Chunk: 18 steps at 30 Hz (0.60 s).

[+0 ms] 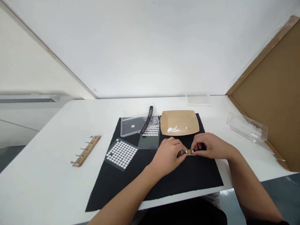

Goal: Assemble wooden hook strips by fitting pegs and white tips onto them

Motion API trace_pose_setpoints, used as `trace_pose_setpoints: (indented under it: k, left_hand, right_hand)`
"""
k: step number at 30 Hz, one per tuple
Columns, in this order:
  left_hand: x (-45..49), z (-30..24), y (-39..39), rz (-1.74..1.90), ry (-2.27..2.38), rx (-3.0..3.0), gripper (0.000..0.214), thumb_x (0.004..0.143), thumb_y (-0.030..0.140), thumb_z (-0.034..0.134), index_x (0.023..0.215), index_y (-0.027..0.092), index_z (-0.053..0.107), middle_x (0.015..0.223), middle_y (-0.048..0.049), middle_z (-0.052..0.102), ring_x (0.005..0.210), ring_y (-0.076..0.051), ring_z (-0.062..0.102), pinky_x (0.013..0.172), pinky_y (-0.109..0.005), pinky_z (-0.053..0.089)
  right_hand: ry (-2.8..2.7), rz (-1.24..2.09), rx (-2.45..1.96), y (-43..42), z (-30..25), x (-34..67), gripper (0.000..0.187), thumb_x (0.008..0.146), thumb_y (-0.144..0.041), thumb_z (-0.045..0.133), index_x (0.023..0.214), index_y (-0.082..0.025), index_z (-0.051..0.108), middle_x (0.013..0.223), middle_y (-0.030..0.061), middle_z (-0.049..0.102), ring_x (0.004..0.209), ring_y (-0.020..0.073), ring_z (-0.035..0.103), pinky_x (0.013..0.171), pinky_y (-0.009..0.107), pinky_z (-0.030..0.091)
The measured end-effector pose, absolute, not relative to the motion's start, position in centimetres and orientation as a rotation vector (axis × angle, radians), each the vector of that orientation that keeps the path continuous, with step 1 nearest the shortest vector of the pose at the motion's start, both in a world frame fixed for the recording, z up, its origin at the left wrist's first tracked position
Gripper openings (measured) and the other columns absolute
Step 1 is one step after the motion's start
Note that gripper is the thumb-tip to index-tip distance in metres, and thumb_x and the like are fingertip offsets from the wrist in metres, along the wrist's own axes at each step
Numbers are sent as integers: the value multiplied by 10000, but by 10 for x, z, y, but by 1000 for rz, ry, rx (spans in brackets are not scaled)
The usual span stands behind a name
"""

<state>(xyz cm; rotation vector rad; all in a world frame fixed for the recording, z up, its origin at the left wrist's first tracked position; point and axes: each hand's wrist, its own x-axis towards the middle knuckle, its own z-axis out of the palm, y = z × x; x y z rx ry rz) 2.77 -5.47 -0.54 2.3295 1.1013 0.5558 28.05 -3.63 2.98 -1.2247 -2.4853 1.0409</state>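
A small wooden strip with dark metal hooks (pixel 189 152) lies over the black mat (pixel 173 181), mostly hidden by my fingers. My left hand (pixel 170 154) is closed around its left part. At the strip's right end, the thumb and forefinger of my right hand (pixel 205 146) are pinched together at a small white dot (pixel 192 151). Another white dot shows by my left fingertips. Just beyond my hands, a brown paper tray (pixel 192 120) holds loose white dots and bits. A sheet of white dot stickers (pixel 122 153) lies left of my left hand.
A wooden rack with metal hooks (pixel 86 151) lies on the white table at the left. Behind the mat's middle are a clear plastic box (pixel 131 126), a black curved handle (pixel 147 120) and a second sticker sheet (pixel 150 142). Clear cases (pixel 248 126) stand near a cardboard panel (pixel 269 93).
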Motion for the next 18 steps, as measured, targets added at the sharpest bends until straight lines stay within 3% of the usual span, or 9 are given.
trace_pose_setpoints:
  k: [4, 11, 15, 18]
  left_hand:
    - [29, -4, -55, 508, 1127, 2313, 76, 919, 237, 822, 987, 234, 788, 982, -19, 770, 984, -247, 677, 848, -379, 460]
    - [9, 7, -47, 375, 1114, 2389, 470, 793, 240, 935, 1217, 196, 736, 1181, -73, 759, 1117, -304, 693, 924, -425, 535]
    - [-15, 15, -36, 279, 1060, 2437, 495, 790, 202, 922, 1244, 190, 724, 1201, -74, 763, 1143, -304, 697, 979, -437, 546]
    - [-31, 17, -29, 235, 1093, 2391, 418, 801, 216, 914, 1186, 196, 752, 1168, -64, 775, 1096, -286, 716, 898, -383, 565]
  right_hand:
    - [-2496, 1060, -1262, -35, 25, 280, 40, 917, -249, 766, 946, -243, 794, 890, -1, 752, 792, 156, 675, 710, 271, 493]
    - [-2500, 1066, -1340, -35, 21, 275, 171, 832, -249, 855, 969, -247, 753, 887, -24, 743, 800, 163, 673, 701, 277, 482]
    - [-2509, 1064, -1360, -36, 19, 272, 199, 831, -248, 859, 986, -245, 735, 873, -30, 736, 778, 157, 663, 680, 272, 461]
    - [-2530, 1043, -1376, -36, 19, 271, 200, 839, -256, 852, 1006, -250, 742, 865, -30, 733, 767, 156, 658, 676, 275, 453]
